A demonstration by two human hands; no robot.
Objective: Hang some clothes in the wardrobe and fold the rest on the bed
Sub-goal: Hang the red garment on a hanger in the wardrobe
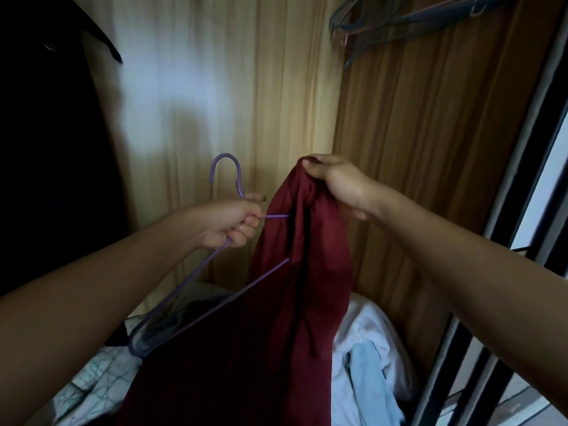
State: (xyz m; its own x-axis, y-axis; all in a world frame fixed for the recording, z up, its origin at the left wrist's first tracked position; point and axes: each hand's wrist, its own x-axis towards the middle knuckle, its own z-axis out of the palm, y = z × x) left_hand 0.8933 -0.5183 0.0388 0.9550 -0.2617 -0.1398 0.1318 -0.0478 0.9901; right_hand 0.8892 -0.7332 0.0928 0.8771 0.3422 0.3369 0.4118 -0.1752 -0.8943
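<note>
Left hand (229,222) gripped hanger (196,272); right hand (333,182) pinched limp, light garment (276,318) at its top edge, the likely best hold.

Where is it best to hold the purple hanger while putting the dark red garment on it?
Grip the purple hanger at its neck, just below the hook, coming from the left as the left hand does: the hook is free above, and the hanger's other end is inside the dark red garment.

A home bedroom: wardrobe (430,133), spare hangers (399,20), heaped clothes (368,348).
</note>
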